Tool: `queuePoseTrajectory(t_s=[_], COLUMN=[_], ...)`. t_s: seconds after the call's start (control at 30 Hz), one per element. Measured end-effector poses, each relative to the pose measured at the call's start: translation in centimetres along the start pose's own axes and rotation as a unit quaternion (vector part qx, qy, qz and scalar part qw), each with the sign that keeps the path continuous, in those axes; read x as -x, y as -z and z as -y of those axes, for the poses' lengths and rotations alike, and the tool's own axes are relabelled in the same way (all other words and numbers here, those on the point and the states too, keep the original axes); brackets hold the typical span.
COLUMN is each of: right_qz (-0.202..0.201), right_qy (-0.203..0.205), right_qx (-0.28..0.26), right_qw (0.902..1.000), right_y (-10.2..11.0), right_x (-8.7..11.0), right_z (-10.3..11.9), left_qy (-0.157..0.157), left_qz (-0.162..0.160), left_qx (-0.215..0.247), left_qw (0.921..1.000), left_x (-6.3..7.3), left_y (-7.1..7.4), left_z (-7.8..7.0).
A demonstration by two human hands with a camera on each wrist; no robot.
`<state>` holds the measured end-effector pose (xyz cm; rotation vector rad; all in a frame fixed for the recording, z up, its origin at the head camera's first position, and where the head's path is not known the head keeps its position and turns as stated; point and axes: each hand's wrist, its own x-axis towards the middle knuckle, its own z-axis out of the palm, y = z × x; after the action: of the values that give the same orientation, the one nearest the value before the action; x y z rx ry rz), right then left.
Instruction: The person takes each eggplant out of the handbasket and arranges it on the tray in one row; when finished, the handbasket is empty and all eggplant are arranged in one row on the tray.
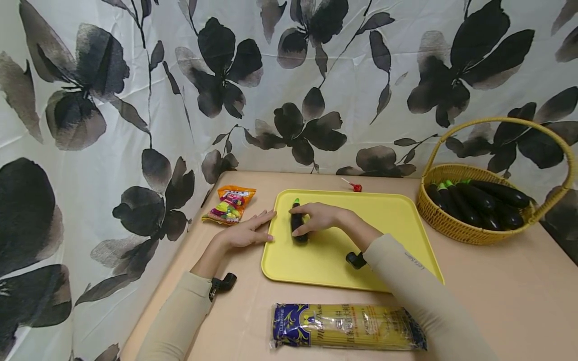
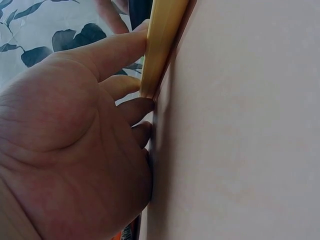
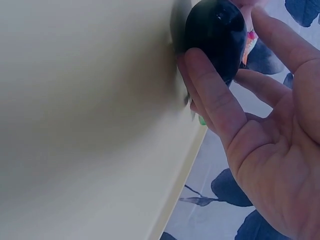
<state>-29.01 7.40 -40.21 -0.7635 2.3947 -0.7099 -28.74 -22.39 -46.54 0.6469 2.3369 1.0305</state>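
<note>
- I've got the right hand (image 1: 321, 216) gripping the eggplant (image 1: 296, 220), ten o'clock on the yellow tray (image 1: 379, 220): placing, I judge!
- Left hand (image 1: 246, 231), fingers outstretched, touches nine o'clock.
- Next probably wants a gentle release.

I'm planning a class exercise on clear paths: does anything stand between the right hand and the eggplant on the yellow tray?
Nothing visible does: the right hand touches the eggplant, while the left hand touches the yellow tray's left edge.

Indoor setup, home or studio unclear: floral-print cloth (image 1: 262, 108) hangs behind and left of peach table (image 1: 501, 296).
</note>
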Motion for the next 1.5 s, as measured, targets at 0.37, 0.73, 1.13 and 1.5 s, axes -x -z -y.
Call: queuePoseTrajectory(t_s=[0.37,0.73,1.13,1.5], right_qz=[0.001,0.012,-0.11,-0.309], right_qy=[-0.005,-0.004,0.05,0.001], right_qx=[0.009,-0.009,0.012,0.076], right_qw=[0.9999,0.9999,0.9926,0.9482], right_y=[0.3,1.7,3.9,6.3], right_x=[0.4,2.6,8.4,15.5], right_z=[-0.4,-1.0,-3.4,-6.0], left_qy=[0.001,-0.011,-0.009,-0.01], left_qz=[0.0,-0.002,-0.003,-0.001], left_qx=[-0.005,0.004,0.005,0.003], left_qw=[1.0,0.9999,0.9999,0.9999], left_x=[0.0,-0.1,-0.2,-0.1], left_y=[0.0,0.1,0.0,0.0], left_z=[0.0,0.2,0.2,-0.1])
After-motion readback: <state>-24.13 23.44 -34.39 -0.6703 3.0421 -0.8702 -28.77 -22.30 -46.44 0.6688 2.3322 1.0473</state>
